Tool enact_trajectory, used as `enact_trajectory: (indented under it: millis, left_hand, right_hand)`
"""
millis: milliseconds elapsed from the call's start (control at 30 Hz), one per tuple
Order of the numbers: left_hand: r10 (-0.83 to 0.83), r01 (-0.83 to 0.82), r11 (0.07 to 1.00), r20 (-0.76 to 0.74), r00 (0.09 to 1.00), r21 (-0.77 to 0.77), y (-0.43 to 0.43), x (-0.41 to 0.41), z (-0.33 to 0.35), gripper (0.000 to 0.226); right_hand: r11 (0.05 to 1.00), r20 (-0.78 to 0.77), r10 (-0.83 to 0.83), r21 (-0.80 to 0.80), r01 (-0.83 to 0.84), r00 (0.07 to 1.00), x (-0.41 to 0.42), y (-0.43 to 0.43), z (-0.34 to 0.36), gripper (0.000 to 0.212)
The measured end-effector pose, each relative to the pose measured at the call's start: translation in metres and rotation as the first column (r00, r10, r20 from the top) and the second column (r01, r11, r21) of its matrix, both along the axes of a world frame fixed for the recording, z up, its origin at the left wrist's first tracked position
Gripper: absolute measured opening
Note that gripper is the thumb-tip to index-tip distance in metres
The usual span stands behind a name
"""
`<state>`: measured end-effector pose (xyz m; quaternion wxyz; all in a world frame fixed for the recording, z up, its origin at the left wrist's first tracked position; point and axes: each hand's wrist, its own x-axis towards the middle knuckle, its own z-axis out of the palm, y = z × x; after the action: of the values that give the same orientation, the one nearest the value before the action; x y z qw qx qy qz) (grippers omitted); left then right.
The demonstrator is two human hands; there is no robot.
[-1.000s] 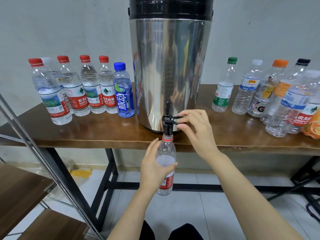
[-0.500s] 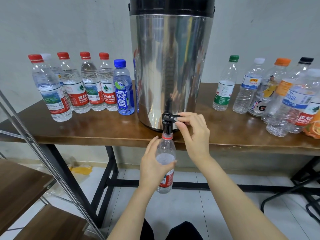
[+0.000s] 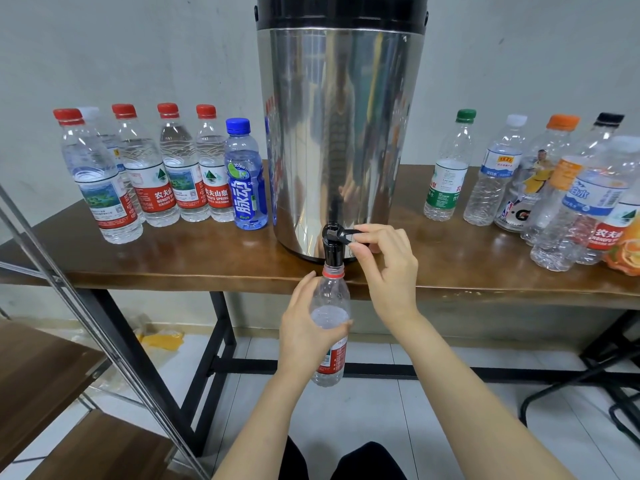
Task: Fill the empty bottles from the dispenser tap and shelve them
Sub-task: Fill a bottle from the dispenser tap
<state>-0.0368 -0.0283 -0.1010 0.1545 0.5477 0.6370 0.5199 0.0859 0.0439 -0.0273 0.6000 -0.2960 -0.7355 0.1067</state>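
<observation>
A tall steel dispenser stands on the brown table, its black tap hanging over the front edge. My left hand grips an uncapped clear bottle with a red label, its mouth right under the tap spout. Water stands a little above the bottle's middle. My right hand pinches the tap's black lever. Several filled, capped bottles stand left of the dispenser. Several empty capped bottles stand to its right.
A metal-framed rack with wooden shelves stands at the lower left, its slanted post crossing in front of the table. Black table legs and a crossbar run beneath. A yellow scrap lies on the tiled floor.
The water level in the held bottle has risen slightly. Both hands stay on the bottle and the tap lever; only the view shifted a little.
</observation>
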Motion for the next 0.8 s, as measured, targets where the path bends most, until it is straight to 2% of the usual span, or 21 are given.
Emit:
enact_trajectory:
  millis: [800]
  left_hand:
    - [0.010, -0.010, 1.000, 0.033, 0.999, 0.015, -0.0006, 0.0007, -0.0008, 0.084]
  right_hand:
    - [1.000, -0.020, -0.014, -0.011, 0.014, 1.000, -0.0011, -0.0033, 0.0003, 0.022]
